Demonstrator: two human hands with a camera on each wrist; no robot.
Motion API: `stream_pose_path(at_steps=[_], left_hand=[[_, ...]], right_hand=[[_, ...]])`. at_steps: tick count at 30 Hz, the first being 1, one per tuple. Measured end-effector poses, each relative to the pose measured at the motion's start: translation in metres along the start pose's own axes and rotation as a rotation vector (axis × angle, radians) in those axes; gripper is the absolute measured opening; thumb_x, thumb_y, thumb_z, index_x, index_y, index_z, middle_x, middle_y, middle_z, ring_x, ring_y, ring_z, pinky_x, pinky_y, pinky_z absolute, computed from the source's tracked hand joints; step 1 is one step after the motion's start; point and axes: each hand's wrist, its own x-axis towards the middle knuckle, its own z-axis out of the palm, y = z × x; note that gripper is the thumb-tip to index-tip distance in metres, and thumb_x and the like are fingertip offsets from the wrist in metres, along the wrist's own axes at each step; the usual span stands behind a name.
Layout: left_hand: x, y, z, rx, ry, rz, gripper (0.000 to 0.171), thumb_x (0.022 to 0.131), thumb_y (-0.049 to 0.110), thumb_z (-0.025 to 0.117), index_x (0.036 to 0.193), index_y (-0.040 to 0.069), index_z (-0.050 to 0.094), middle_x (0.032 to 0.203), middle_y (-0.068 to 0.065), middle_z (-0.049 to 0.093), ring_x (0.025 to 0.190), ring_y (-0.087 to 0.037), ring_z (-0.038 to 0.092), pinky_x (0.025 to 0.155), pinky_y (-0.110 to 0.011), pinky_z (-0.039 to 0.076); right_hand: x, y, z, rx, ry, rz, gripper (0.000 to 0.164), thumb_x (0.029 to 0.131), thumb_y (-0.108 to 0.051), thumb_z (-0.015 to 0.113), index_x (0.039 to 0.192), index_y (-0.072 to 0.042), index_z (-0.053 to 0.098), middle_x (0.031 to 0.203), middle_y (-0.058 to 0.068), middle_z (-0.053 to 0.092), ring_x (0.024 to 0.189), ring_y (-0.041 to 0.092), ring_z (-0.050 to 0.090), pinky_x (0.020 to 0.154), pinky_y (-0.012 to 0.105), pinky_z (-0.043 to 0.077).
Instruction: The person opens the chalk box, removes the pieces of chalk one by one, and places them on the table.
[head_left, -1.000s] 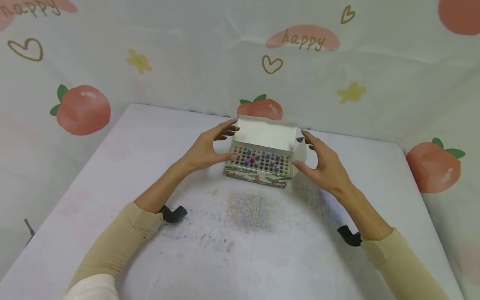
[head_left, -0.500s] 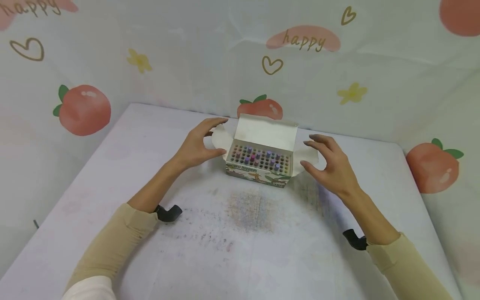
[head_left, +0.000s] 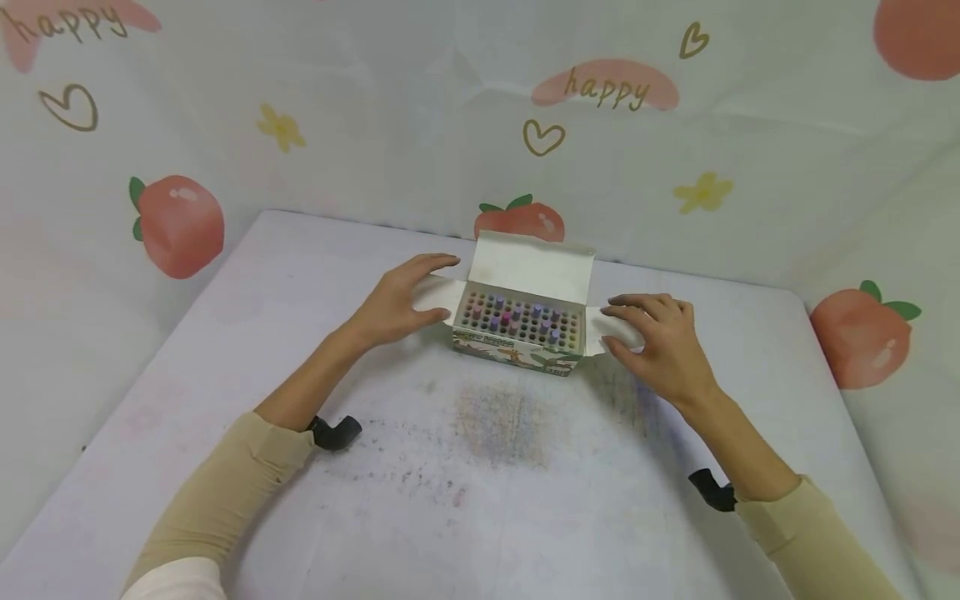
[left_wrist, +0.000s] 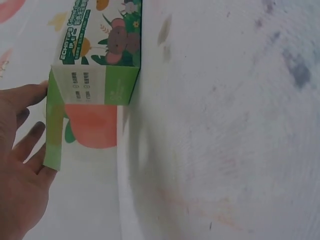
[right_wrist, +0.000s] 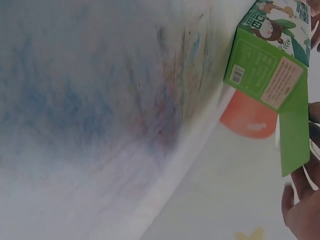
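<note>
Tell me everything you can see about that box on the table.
The box looks like printed cardboard: cartoon animals and leaves on its front, ends partly green, white inside. It sits upright and open toward the far side of the table, lid raised at the back, side flaps folded out. Inside is a grid of round holes, with several purple and pink sticks poking up. The left hand and right hand are at the flaps; contact is hard to judge.

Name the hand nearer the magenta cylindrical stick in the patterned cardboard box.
Left: the left hand is left of the stick; the right hand is farther away, beyond the box's right end.
</note>
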Motion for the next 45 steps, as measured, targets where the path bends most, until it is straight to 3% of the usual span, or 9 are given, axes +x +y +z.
stream_pose_path(at_steps=[3,6,13,22,32,40,45], left_hand=[[0.0,0.001,0.004,-0.032,-0.027,-0.004,0.071,0.082,0.004,0.081,0.145,0.003,0.047,0.148,-0.012,0.047,0.139,-0.027,0.04,0.115,-0.041,0.038],[0.0,-0.001,0.009,-0.057,-0.051,-0.021,0.07,0.085,0.006,0.079,0.146,0.002,0.046,0.149,-0.013,0.045,0.139,-0.027,0.04,0.113,-0.04,0.041],[0.002,-0.003,0.019,-0.023,-0.114,-0.095,0.077,0.084,0.026,0.082,0.149,0.011,0.044,0.151,-0.008,0.044,0.142,-0.024,0.037,0.118,-0.041,0.033],[0.006,0.0,0.024,-0.01,-0.167,-0.185,0.085,0.081,0.04,0.083,0.152,0.02,0.041,0.154,-0.006,0.041,0.143,-0.027,0.035,0.118,-0.048,0.031],[0.009,0.001,0.027,-0.034,-0.182,-0.188,0.086,0.081,0.038,0.083,0.153,0.018,0.04,0.152,-0.008,0.043,0.141,-0.028,0.037,0.117,-0.049,0.032],[0.012,0.0,0.03,-0.066,-0.196,-0.18,0.088,0.08,0.037,0.084,0.153,0.017,0.039,0.152,-0.008,0.043,0.142,-0.027,0.037,0.118,-0.047,0.032],[0.013,-0.005,0.032,-0.096,-0.202,-0.202,0.087,0.08,0.036,0.085,0.152,0.018,0.041,0.152,-0.007,0.043,0.14,-0.027,0.039,0.114,-0.046,0.037]], right_hand=[[-0.001,-0.002,0.003,0.016,-0.002,0.023,0.036,0.075,-0.007,0.084,0.11,-0.004,0.072,0.114,0.013,0.067,0.098,0.034,0.057,0.077,0.047,0.039],[-0.003,-0.004,0.007,-0.008,0.017,0.051,0.034,0.076,-0.009,0.083,0.107,-0.004,0.073,0.109,0.012,0.069,0.093,0.033,0.059,0.078,0.05,0.039],[-0.006,-0.011,0.017,0.106,-0.044,0.199,0.029,0.082,-0.009,0.081,0.109,-0.005,0.072,0.11,0.008,0.069,0.097,0.027,0.061,0.075,0.04,0.049],[0.0,-0.016,0.025,0.211,-0.045,0.215,0.026,0.085,-0.006,0.078,0.11,-0.003,0.072,0.107,0.008,0.07,0.087,0.022,0.065,0.069,0.036,0.058],[0.009,-0.025,0.029,0.276,-0.074,0.26,0.027,0.085,-0.007,0.078,0.111,-0.003,0.074,0.1,0.006,0.071,0.075,0.015,0.062,0.063,0.021,0.052],[0.014,-0.034,0.034,0.311,-0.143,0.334,0.021,0.087,-0.011,0.078,0.107,-0.008,0.075,0.076,0.0,0.064,0.062,0.016,0.05,0.053,0.023,0.042],[0.017,-0.041,0.038,0.309,-0.213,0.413,0.02,0.088,-0.015,0.078,0.107,-0.012,0.077,0.073,-0.001,0.062,0.06,0.019,0.046,0.051,0.026,0.037]])
